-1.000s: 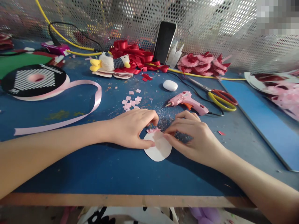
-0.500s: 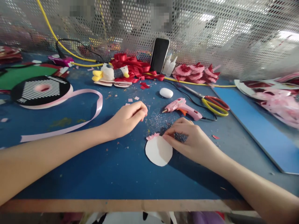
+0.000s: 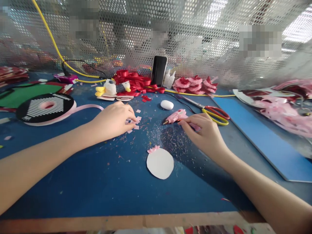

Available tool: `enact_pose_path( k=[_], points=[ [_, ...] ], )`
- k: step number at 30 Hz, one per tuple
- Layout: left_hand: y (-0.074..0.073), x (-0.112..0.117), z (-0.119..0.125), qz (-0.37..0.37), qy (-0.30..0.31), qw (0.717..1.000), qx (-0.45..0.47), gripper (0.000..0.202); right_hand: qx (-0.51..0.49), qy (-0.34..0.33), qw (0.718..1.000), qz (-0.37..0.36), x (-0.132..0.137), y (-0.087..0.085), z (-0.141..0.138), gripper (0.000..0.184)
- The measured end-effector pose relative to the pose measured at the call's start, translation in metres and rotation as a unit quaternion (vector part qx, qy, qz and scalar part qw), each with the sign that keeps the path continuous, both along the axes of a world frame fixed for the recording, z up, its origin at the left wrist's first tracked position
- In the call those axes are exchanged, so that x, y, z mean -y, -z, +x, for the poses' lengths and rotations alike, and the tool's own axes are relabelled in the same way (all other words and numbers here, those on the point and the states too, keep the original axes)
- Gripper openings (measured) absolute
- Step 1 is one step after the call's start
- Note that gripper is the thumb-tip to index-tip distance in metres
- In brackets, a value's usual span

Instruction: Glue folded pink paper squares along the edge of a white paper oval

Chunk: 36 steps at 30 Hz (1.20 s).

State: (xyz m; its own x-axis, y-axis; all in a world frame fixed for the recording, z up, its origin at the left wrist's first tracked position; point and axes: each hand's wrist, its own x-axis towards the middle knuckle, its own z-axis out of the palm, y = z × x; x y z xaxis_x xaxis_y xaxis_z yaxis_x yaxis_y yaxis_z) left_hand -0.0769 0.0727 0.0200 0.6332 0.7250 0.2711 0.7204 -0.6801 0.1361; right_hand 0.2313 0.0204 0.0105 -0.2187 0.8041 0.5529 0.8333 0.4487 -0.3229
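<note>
My left hand (image 3: 117, 118) rests low over small pale pink squares (image 3: 137, 119), its fingers curled but apart. Whether a fingertip touches one of the squares I cannot make out. At the pink glue gun (image 3: 175, 116), my right hand (image 3: 203, 130) has thumb and fingers closed about the handle, partly hiding it. The gun lies on its side, nozzle to the left. Between my hands and closer to me, a white round disc (image 3: 160, 164) lies flat on the blue table. A short ruffle of pink ribbon (image 3: 153, 149) sits at its upper left edge.
Scissors (image 3: 215, 115) lie beyond my right hand, near a white case (image 3: 167, 104). A ribbon spool (image 3: 46, 109) lies left. Behind are a toy duck (image 3: 114, 87), red ribbon (image 3: 133, 79), a phone (image 3: 159, 71) and pink flowers (image 3: 195, 85). A blue board (image 3: 263, 136) lies right.
My right hand has left the disc's edge and moved up to the glue gun. My left hand has shifted left onto the pink squares, its fingers spreading. The view has tilted up slightly.
</note>
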Motion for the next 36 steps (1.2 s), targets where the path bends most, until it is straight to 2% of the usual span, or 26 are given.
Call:
enact_pose_path(
  k=[8, 16, 19, 22, 25, 27, 33, 36],
  points=[
    [0.0, 0.002, 0.003, 0.024, 0.048, 0.995, -0.083, 0.018, 0.002, 0.022, 1.0, -0.006, -0.01, 0.003, 0.007, 0.024],
    [-0.001, 0.016, 0.014, 0.139, 0.082, 0.979, -0.123, 0.024, -0.007, 0.018, 1.0, 0.006, -0.011, 0.004, 0.007, 0.025],
    [0.004, 0.023, 0.02, 0.204, 0.081, 0.973, -0.07, 0.027, -0.04, -0.005, 0.999, -0.002, -0.005, 0.003, 0.0, 0.022],
    [0.008, 0.034, 0.03, 0.244, 0.093, 0.965, 0.011, 0.024, -0.085, -0.064, 0.992, -0.062, 0.006, 0.004, -0.012, 0.014],
    [0.013, 0.044, 0.04, 0.279, 0.122, 0.952, 0.029, 0.021, -0.113, -0.126, 0.979, -0.116, 0.017, 0.007, -0.026, 0.009],
    [0.015, 0.048, 0.044, 0.298, 0.135, 0.945, 0.025, 0.019, -0.136, -0.134, 0.973, -0.13, 0.022, 0.01, -0.034, 0.009],
    [0.017, 0.051, 0.047, 0.268, 0.147, 0.951, 0.034, 0.018, -0.152, -0.119, 0.972, -0.136, 0.026, 0.011, -0.043, 0.014],
    [0.015, 0.049, 0.05, 0.168, 0.104, 0.975, 0.099, 0.019, -0.112, -0.126, 0.982, -0.084, 0.024, 0.008, -0.041, 0.015]
  ],
)
